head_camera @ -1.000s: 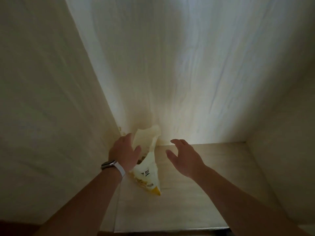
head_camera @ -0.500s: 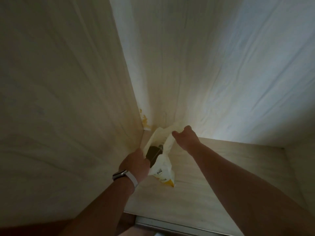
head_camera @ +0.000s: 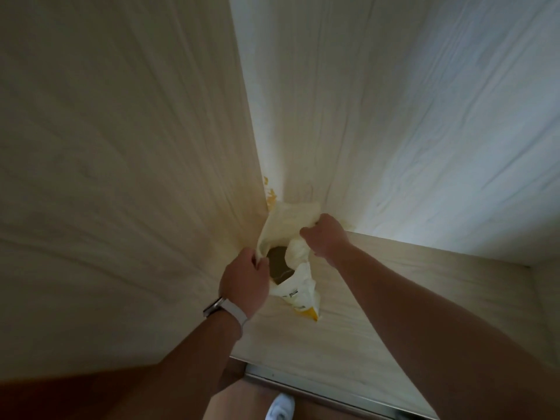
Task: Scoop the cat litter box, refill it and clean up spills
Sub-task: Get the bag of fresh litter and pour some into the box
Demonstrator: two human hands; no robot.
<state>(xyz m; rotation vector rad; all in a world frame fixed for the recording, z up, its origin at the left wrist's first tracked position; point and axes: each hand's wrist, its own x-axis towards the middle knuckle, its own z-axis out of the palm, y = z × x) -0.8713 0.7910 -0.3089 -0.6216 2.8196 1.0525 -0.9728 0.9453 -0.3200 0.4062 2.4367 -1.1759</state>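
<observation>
Where the two pale wood-grain walls of a cabinet meet, a bag point(head_camera: 298, 286) is seen standing on the cabinet floor point(head_camera: 394, 298), pushed into the left rear corner; only the head view is given. The bag is cream with a yellow bottom corner, its top is pulled open, and something dark shows inside, though what it is cannot be told. The left hand point(head_camera: 244, 281), with a watch point(head_camera: 224, 310) on its wrist, is closed on the near left edge of the bag's mouth. The right hand point(head_camera: 325, 237) is closed in a fist on the far right edge. Small yellow marks point(head_camera: 270, 197) are seen on the wall seam just above the bag. A white shoe point(head_camera: 280, 407) is visible on the brown room floor below the cabinet's metal rail.

No litter box, scoop or spill is shown. The step in hand is judged to be fetching or opening the litter supply for the refill. For the next move, the mouth would probably need to be gathered shut and the bag lifted clear of the corner without being tipped, lest its contents be spilled.
</observation>
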